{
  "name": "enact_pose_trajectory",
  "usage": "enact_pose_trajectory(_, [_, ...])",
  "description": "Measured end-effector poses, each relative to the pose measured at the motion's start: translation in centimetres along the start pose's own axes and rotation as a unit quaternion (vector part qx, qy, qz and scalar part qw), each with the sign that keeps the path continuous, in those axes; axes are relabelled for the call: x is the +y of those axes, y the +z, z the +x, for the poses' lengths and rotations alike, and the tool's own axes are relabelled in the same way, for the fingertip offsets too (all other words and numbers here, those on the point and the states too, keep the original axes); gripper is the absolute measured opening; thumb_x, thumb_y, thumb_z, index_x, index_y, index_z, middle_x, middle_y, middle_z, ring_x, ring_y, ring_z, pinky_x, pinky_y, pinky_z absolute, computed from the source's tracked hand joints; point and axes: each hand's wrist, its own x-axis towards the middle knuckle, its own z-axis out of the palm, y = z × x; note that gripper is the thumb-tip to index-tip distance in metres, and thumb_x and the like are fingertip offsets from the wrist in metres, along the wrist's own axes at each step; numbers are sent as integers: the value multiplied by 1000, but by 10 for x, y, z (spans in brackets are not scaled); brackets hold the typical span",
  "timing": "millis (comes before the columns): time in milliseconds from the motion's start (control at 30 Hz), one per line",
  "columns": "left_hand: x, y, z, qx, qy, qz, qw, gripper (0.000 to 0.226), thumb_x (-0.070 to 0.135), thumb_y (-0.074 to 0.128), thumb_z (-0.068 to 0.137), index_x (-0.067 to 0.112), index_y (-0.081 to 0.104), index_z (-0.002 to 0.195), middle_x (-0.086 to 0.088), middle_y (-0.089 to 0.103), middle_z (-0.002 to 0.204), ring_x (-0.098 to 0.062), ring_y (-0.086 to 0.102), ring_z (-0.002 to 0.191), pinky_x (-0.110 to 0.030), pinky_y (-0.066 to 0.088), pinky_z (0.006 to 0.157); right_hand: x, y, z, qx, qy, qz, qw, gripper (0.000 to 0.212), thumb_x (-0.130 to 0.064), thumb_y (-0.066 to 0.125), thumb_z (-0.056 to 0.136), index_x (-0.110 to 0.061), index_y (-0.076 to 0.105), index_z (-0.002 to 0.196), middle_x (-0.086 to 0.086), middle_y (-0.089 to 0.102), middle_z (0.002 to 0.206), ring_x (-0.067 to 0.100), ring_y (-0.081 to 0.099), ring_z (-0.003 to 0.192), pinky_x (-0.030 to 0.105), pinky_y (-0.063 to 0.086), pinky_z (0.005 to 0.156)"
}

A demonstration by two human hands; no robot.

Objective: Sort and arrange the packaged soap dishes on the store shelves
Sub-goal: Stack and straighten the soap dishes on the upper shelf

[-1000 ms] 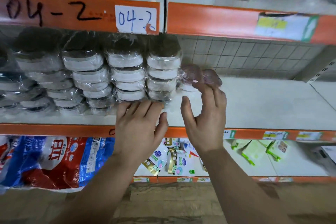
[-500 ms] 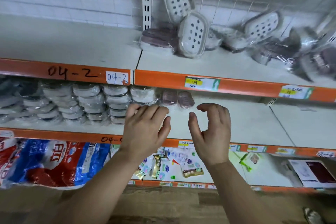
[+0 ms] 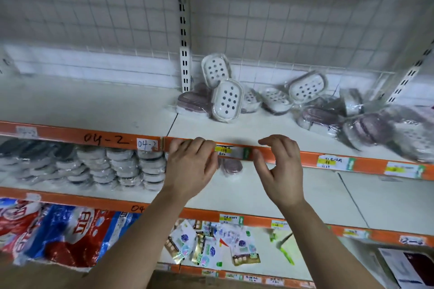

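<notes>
Above the orange rail [image 3: 305,159], soap dishes [image 3: 227,100] lie jumbled.

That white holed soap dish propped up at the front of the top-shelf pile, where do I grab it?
Pinch the white soap dish across its two long edges, coming from the front. It stands on end, holed face toward you, leaning back on the purple dishes, so both side edges look reachable while its back is blocked.
</notes>
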Motion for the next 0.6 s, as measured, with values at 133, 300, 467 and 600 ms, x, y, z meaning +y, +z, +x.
enact_pose_trajectory(133, [-18,14,23,-33,-34,2,999,27,31,48,92,18,70,97,2,67,89,-22,62,80,-40,42,82,15,13,16,-11,13,16,1000,27,-32,53,91,-12,68,101,1,62,105,21,53,102,20,36,89])
enact_pose_trajectory(300, [-47,41,50,-55,-41,14,998,32,33,45,90,15,70,98,-1,66,93,-26,60,87,-39,38,82,29,40,42,-31,19,10,999,30,-33,51,92,-13,68,104,2,61,109,20,51,106,22,35,93])
enact_pose_trajectory(467, [-77,73,88,-54,-46,8,997,32,34,43,89,16,69,96,-2,66,95,-28,60,90,-39,36,81,46,72,90,-78,27,-16,996,28,-33,58,91,-16,70,110,3,62,116,25,56,111,23,37,97])
enact_pose_trajectory(600, [-103,99,115,-62,-34,4,997,30,34,43,89,17,67,92,-2,65,96,-27,58,93,-40,37,82,47,94,134,-130,33,-27,991,46,-45,49,89,-17,69,120,6,61,124,26,55,117,39,42,103])
